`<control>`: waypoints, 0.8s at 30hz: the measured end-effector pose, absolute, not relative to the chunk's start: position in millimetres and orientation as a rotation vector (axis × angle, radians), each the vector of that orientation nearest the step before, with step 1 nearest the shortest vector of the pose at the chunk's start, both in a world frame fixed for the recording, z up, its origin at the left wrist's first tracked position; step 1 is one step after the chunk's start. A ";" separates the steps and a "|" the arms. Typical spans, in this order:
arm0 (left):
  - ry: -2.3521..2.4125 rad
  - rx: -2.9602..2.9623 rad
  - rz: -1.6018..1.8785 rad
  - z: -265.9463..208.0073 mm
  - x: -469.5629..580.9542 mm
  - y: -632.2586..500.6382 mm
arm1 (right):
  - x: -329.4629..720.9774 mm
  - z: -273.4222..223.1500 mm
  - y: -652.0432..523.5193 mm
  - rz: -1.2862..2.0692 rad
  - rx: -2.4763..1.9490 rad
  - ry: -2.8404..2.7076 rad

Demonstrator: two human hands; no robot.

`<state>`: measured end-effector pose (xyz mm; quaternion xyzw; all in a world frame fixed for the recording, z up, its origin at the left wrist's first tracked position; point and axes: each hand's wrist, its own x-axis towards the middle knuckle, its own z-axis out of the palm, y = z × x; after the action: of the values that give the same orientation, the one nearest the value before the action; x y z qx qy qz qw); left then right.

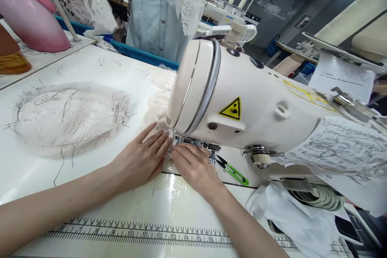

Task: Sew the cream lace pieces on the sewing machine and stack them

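Note:
A cream lace fabric (161, 102) runs along the table to the presser foot of a white sewing machine (238, 88). My left hand (145, 157) lies flat on the lace left of the presser foot, its fingers stretched out and a little apart. Close in front of the presser foot, my right hand (193, 167) has its bent fingers together at the lace edge, with the thumb hidden. The needle is hidden behind the machine head. Just right of that hand lie green-handled thread snips (232, 171).
A round pile of lace (69, 119) with loose dark threads lies at left. A printed ruler (145, 234) borders the front edge. White cloth (299, 217) and a phone (347, 227) are at right. Across the table, a person in denim (157, 16) holds lace pieces.

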<state>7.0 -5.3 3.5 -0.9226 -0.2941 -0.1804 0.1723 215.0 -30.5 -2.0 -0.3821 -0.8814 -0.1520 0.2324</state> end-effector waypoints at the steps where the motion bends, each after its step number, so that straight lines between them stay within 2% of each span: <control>1: -0.838 -2.613 -0.516 3.6 7.5 -5.7 | 215.5 -1.8 -30.4 -0.419 -1.051 -2.424; 24: -0.879 -2.641 -0.509 2.7 8.6 -6.1 | 229.4 -7.3 -24.6 -0.394 -1.198 -2.465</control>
<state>8.6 -6.1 2.7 -0.9220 -0.3069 -0.1776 0.1554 229.4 -24.6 -7.3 -0.4252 -0.8748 -0.1399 0.1853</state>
